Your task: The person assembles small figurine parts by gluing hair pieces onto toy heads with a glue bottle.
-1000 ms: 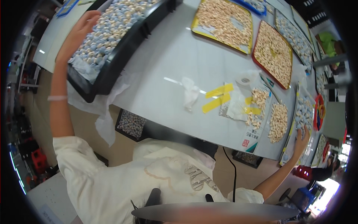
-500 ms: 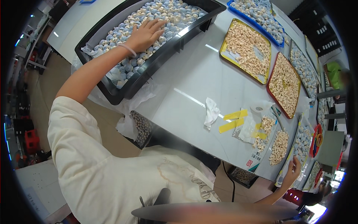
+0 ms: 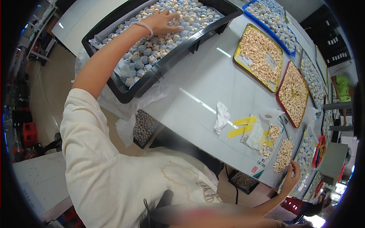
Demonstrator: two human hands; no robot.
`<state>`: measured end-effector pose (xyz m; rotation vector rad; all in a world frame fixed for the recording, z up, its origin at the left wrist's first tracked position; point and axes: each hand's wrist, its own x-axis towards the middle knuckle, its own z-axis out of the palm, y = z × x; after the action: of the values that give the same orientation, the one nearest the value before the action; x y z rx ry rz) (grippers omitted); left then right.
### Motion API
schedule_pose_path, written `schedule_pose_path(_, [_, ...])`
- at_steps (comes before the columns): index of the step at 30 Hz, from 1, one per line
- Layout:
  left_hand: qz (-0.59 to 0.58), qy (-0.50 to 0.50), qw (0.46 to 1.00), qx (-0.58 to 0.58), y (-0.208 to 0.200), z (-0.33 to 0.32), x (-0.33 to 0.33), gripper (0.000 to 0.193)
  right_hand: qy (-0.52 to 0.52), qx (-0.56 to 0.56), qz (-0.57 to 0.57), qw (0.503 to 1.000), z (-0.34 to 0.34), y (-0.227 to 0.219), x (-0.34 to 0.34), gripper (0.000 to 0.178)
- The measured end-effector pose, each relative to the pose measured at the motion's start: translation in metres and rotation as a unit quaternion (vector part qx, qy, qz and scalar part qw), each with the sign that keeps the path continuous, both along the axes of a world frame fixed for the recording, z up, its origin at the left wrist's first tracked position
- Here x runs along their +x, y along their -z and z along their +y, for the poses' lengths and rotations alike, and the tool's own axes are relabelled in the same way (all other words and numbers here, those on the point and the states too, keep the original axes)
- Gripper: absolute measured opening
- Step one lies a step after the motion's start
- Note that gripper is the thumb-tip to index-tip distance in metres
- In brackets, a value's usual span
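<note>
While spread flat, left hand point(image 3: 167, 21) rests on pale balls in black tray point(image 3: 114, 88) at table's far-left corner — right hand point(image 3: 291, 178), fingers loosely curled, empty, at near-right edge.

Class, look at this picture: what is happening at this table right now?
A person in a white shirt leans over a grey table. Their left hand reaches into a black crate full of small blue and cream round pieces, fingers spread on them. Their right hand touches a tray at the table's near edge. Yellow and red trays of pale pieces lie beyond.
</note>
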<state>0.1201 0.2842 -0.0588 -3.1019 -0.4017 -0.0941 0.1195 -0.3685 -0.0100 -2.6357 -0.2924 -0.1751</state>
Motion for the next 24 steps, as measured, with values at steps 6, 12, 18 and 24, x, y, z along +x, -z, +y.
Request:
schedule_pose_path(6, [0.022,-0.025,0.999,0.001,0.0,-0.001,0.006,0.063,-0.012,0.0,-0.001,1.0,-0.003,0.005,-0.004,0.018])
schedule_pose_path(12, [0.078,-0.036,0.996,-0.03,-0.022,-0.003,0.004,0.069,0.002,-0.001,0.003,1.0,0.003,0.006,-0.014,0.015])
schedule_pose_path(18, [0.076,-0.047,0.996,-0.017,-0.009,0.003,-0.006,0.083,0.003,-0.008,0.005,1.0,-0.009,0.015,-0.019,0.016])
schedule_pose_path(24, [0.044,-0.013,0.999,-0.015,-0.006,-0.001,-0.004,0.068,-0.012,0.01,0.006,1.0,0.002,0.015,-0.019,0.012])
